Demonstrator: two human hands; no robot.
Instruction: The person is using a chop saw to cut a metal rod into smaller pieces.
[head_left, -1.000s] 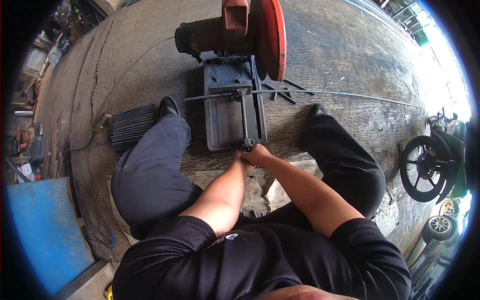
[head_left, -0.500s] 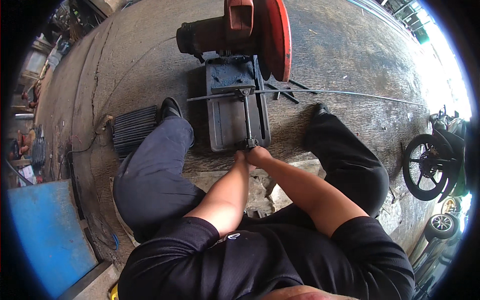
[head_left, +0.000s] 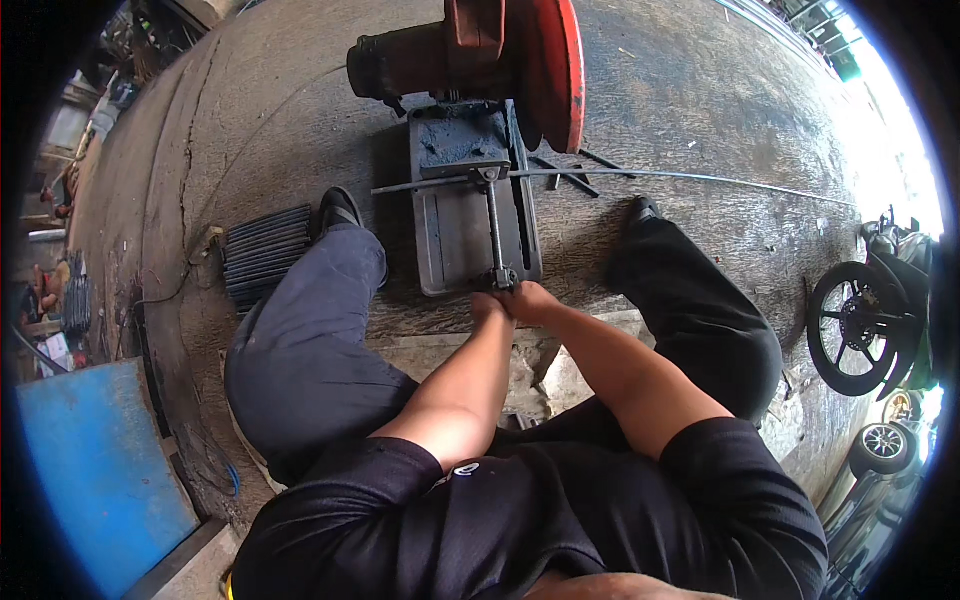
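A red chop saw (head_left: 560, 75) with a grey metal base (head_left: 452, 240) stands on the floor between my feet. A long thin metal rod (head_left: 650, 175) lies across the base, against the jaw of the saw's vise. The vise screw (head_left: 494, 225) runs from that jaw towards me and ends in a dark handle. My left hand (head_left: 490, 304) and my right hand (head_left: 530, 302) are side by side at this near end, closed round the vise handle. My fingers are mostly hidden behind the backs of my hands.
A bundle of dark cut bars (head_left: 265, 255) lies beside my left foot. Several short dark pieces (head_left: 580, 182) lie right of the saw. A blue panel (head_left: 100, 460) is at lower left; a motorcycle wheel (head_left: 855, 330) stands at far right. A cable (head_left: 160, 300) crosses the floor at left.
My hands have shifted slightly at the vise handle, the right one moving a little to the right. The rod still lies in place, and the whole view has tilted slightly.
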